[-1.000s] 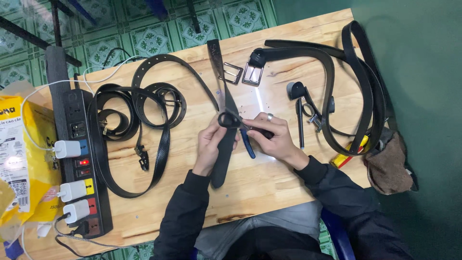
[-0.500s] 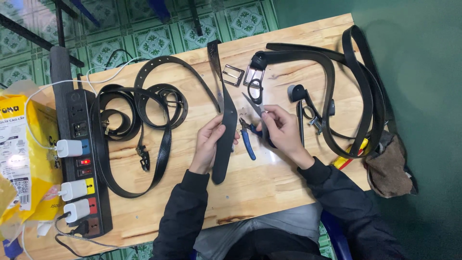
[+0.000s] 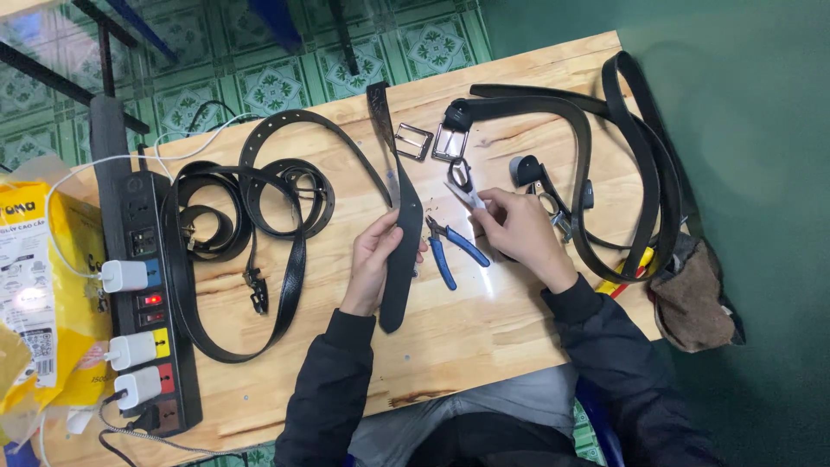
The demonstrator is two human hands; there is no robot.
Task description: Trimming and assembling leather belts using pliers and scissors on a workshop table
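Observation:
My left hand (image 3: 376,255) grips a black belt strap (image 3: 402,216) that lies lengthwise on the wooden table (image 3: 484,320), running away from me. To its right, my right hand (image 3: 519,229) pinches the blade end of black-handled scissors (image 3: 461,177). Blue-handled pliers (image 3: 456,246) lie on the table between my two hands, touched by neither. Two metal buckles (image 3: 413,141) sit just beyond the scissors.
Several coiled black belts (image 3: 259,207) lie at the left, beside a black power strip (image 3: 143,285) with white chargers plugged in. More black belts (image 3: 605,156) loop at the right, near a brown pouch (image 3: 692,294) at the table's edge. A yellow bag (image 3: 35,277) is at far left.
My right hand has let go of the blue pliers, which now lie on the table, and has moved right to the scissors. My left hand still holds the strap.

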